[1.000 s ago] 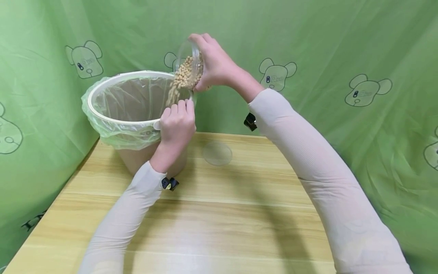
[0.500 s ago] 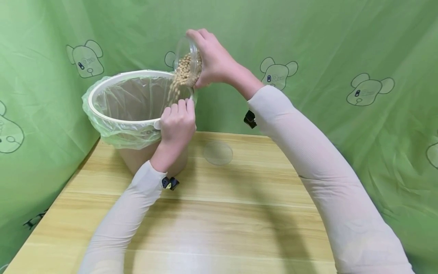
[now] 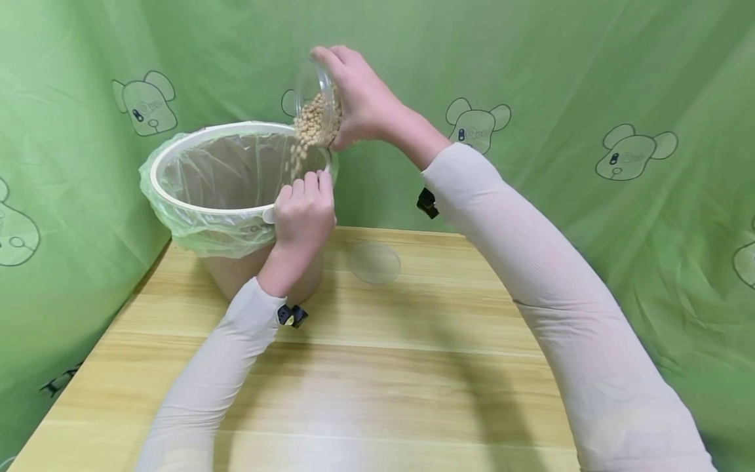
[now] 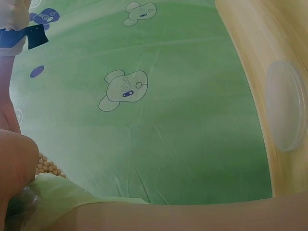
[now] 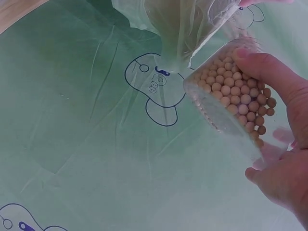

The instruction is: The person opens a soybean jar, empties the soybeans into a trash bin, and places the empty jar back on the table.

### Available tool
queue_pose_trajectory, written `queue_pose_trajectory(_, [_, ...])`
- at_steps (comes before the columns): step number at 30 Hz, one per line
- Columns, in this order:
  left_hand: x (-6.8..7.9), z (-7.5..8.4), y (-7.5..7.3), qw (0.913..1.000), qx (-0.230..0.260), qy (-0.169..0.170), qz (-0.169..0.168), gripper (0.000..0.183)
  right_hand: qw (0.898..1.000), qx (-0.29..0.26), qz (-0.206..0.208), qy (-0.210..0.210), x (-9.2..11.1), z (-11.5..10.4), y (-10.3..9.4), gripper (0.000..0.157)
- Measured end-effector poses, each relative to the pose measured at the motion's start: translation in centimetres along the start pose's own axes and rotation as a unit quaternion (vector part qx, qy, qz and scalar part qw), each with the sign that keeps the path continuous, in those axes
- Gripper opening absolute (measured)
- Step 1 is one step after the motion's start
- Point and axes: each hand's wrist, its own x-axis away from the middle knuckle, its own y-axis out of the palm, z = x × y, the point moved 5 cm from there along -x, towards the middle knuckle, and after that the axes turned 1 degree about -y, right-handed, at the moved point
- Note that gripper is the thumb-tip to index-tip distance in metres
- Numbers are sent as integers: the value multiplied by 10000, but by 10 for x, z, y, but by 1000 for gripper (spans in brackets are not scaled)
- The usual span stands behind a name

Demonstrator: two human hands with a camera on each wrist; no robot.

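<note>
My right hand [image 3: 368,98] grips a clear jar [image 5: 224,118], tilted over the right side of a waste bin [image 3: 238,269]. Soybeans [image 3: 312,121] fill part of the jar and stream from its mouth into the bin. A pale green liner bag [image 3: 197,236] covers the bin's inside and folds over the white rim [image 3: 221,210]. With fingers curled over that rim, my left hand [image 3: 305,210] holds the bin at its near right side. The lower end of the bean stream passes behind the left knuckles in the head view. The bin stands upright.
A round translucent lid [image 3: 375,263] lies flat on the wooden table [image 3: 383,387], right of the bin. Green curtains [image 3: 548,65] printed with bear heads hang behind and at both sides. Dark wrist cameras [image 3: 293,316] sit at both cuffs.
The right hand has risen a little and shifted left, carrying the pouring jar with it. Beans keep falling in a thinner stream. The left hand stays on the rim.
</note>
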Motion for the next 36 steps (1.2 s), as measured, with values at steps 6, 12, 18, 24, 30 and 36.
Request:
queue_pose_trajectory(6, [1, -1, 1, 10000, -7, 9, -31, 20, 9998, 188, -59, -74, -3, -4, 3, 129])
queue_pose_trajectory(12, [1, -2, 1, 10000, 15, 12, -39, 16, 9994, 308, -77, -155, -5, -8, 6, 129])
queue_pose_trajectory(18, [2, -1, 1, 10000, -18, 31, -26, 17, 9989, 408, -106, -202, -5, -10, 10, 130])
queue_pose_trajectory(24, [1, 0, 0, 10000, -8, 42, -47, 18, 9982, 487, -90, -332, -5, -12, 11, 128])
queue_pose_trajectory(30, [0, 1, -1, 10000, 3, 27, -42, 20, 9972, 599, -56, -446, -5, -15, 11, 128])
queue_pose_trajectory(36, [0, 2, 1, 10000, -27, 37, -51, 21, 9963, 580, 8, -635, -4, -17, 13, 133])
